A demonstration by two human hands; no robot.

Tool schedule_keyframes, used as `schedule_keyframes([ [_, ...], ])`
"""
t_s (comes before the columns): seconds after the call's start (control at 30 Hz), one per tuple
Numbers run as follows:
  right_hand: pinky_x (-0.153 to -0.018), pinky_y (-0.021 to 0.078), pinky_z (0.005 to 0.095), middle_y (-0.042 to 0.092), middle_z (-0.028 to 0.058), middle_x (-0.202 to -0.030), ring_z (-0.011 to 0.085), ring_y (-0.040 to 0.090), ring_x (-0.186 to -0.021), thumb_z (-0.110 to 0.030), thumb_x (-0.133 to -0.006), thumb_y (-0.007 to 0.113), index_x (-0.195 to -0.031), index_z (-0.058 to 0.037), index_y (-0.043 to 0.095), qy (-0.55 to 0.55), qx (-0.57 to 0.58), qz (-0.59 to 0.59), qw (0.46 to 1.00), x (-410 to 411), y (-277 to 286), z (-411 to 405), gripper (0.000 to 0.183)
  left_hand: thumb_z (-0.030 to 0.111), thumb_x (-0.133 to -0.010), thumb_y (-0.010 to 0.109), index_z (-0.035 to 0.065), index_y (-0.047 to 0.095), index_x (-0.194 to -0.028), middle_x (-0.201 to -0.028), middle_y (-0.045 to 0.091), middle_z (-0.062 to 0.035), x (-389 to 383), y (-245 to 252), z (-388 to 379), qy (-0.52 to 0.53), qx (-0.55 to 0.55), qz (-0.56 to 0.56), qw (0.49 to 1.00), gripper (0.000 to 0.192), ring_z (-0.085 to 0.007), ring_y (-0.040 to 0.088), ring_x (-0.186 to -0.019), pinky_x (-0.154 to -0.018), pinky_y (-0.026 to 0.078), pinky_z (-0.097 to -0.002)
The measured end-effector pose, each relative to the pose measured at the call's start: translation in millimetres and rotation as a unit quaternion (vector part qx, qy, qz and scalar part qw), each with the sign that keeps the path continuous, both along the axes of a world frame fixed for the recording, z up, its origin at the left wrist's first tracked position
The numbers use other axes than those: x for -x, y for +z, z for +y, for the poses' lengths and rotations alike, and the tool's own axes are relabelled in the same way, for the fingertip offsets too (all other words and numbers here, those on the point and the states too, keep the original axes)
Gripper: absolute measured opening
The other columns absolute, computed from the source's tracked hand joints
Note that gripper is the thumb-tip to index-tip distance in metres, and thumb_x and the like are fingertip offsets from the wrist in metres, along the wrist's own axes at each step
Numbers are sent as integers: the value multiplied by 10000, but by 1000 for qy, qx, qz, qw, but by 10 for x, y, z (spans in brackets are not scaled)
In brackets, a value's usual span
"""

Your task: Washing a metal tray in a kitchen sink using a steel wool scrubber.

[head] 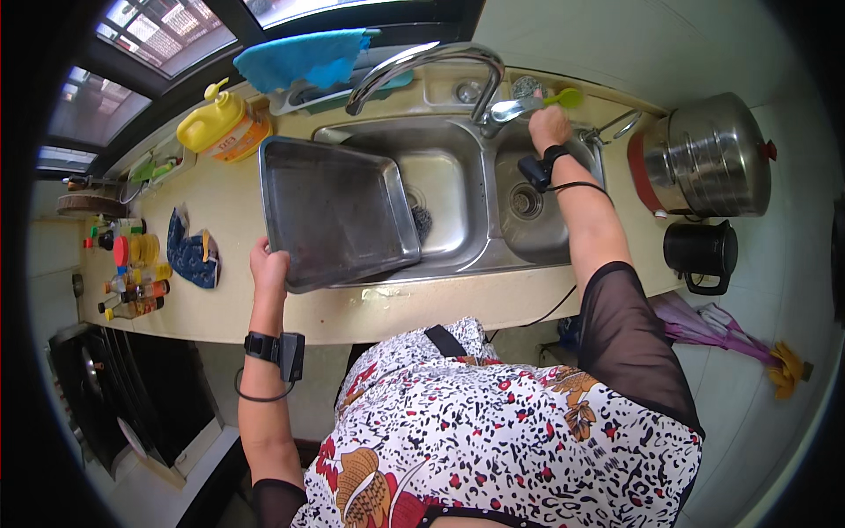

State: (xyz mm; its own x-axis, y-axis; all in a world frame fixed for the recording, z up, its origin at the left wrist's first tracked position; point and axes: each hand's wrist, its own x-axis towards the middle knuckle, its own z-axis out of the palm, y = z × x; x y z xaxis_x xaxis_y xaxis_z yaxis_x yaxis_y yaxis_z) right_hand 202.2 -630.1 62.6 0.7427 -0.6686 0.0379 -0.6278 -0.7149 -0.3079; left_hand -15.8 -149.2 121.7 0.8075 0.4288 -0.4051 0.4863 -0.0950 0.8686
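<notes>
My left hand (269, 269) grips the near left corner of a rectangular metal tray (337, 211), which lies tilted over the left side of the large basin of a stainless steel sink (455, 191). My right hand (549, 125) is behind the small basin, at the lever end of the chrome faucet (485, 56); its fingers are partly hidden, so whether they close on the lever cannot be told. Beside that hand are a light green spoon-like tool (569, 98) and a steel wool scrubber (528, 86). A darker scrubber (421, 223) lies in the large basin, beside the tray's edge.
A yellow pump jug (224, 125) and a rack with a blue cloth (304, 59) stand behind the tray. Blue patterned fabric (191, 254) and several bottles (142, 264) are at left. At right stand a metal steamer pot (713, 158) and a black kettle (700, 254).
</notes>
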Motion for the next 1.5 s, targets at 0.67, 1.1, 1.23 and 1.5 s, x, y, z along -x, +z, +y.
schedule_keyframes([
  [0.67, -667, 445, 482, 575, 255, -747, 429, 579, -737, -349, -881, 465, -730, -12, 622, 319, -292, -84, 898, 914, -387, 1569, 401, -120, -631, 437, -68, 507, -981, -808, 617, -84, -113, -317, -64, 16, -75, -41, 996, 361, -124, 578, -691, -630, 440, -216],
  [1.1, -455, 409, 253, 549, 58, -592, 125, 534, -532, -189, -831, 461, -670, -14, 561, 361, -589, 72, 719, 100, 210, 2879, 258, -106, -655, 436, -88, 526, -1009, -902, 638, -152, -150, -470, -33, 16, -102, -61, 993, 366, -194, 617, -816, -770, 465, -261],
  [1.23, -502, 448, 267, 577, 83, -674, 160, 575, -599, -211, -872, 450, -765, -15, 547, 295, -705, 197, 615, 34, 99, 2929, 243, -114, -650, 415, -88, 521, -1014, -895, 638, -150, -135, -509, -35, 3, -133, -94, 987, 380, -195, 620, -821, -786, 463, -263],
  [1.5, -700, 501, 386, 633, 134, -795, 266, 629, -795, -213, -833, 526, -884, -50, 601, 257, -554, 72, 788, 417, -744, 2643, 186, -159, -629, 332, -94, 509, -1054, -944, 624, -145, -147, -372, -45, -19, -130, -96, 987, 465, -187, 610, -886, -837, 446, -256],
])
